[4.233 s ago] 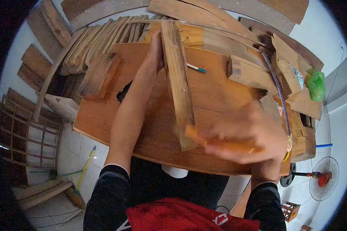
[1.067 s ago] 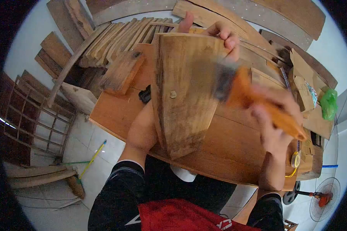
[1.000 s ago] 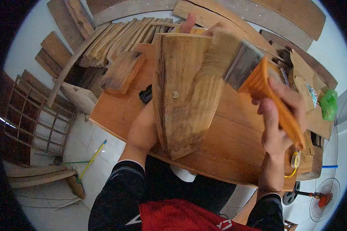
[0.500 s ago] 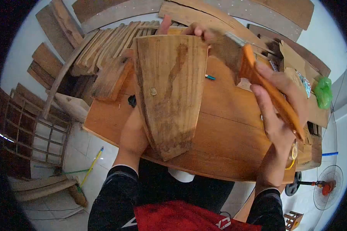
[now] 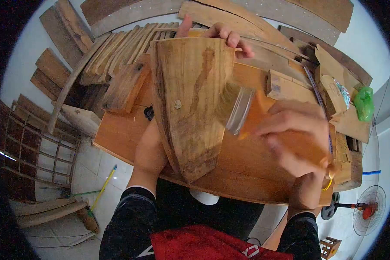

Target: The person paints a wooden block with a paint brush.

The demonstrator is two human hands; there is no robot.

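A tapered wooden board [image 5: 188, 104] stands tilted over the orange-brown table [image 5: 255, 173], its narrow end toward me. It has a dark streak and a small pale spot on its face. My left hand [image 5: 225, 35] grips the board's wide far end from behind, fingers curled over the edge. My right hand [image 5: 296, 134] is closed round the orange handle of a wide brush [image 5: 238, 110], blurred by motion. The bristles are at the board's right edge; whether they touch it cannot be told.
Stacked wood strips [image 5: 121, 54] lie at the back left. Cardboard pieces [image 5: 290, 86], a measuring tape [image 5: 314, 86] and a green plastic bag [image 5: 364, 104] are at the right. A fan [image 5: 368, 211] stands on the floor at the lower right.
My right hand has swung the brush down and to the left, from beyond the board's upper right to its right edge. The board has barely shifted in my left hand.
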